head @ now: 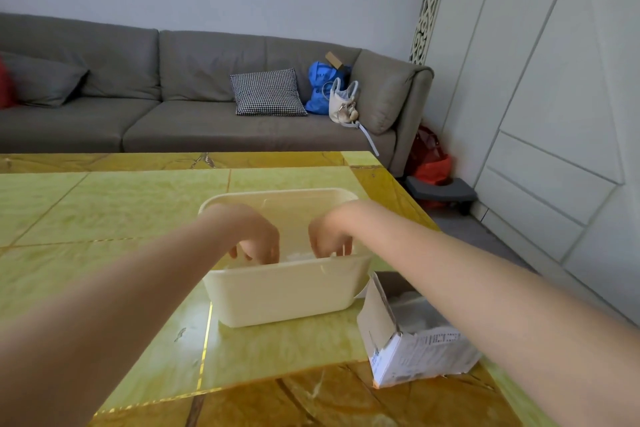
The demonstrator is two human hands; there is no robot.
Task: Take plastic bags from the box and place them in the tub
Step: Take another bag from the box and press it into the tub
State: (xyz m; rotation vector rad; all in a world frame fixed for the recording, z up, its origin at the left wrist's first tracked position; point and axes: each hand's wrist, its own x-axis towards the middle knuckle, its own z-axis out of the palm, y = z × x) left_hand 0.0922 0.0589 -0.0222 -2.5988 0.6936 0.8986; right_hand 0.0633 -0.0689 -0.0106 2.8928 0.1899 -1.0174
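A cream plastic tub [284,295] stands on the table in front of me. Both my hands reach down into it. My left hand [256,236] hangs over the tub's left half, fingers pointing down. My right hand [330,236] is over the right half, and its fingers meet crumpled clear plastic bags [299,256] that show just above the near wall. That wall hides the fingertips, so neither grip can be made out. An open cardboard box [412,354] with a printed label stands to the tub's right under my right forearm, with more clear plastic bags [414,308] inside.
The table [114,218] has a yellow-green marble top with amber edging, and its right edge runs just past the box. Behind it is a grey sofa [180,80] with a checked cushion, a blue bag and a white handbag. White cabinets line the right wall.
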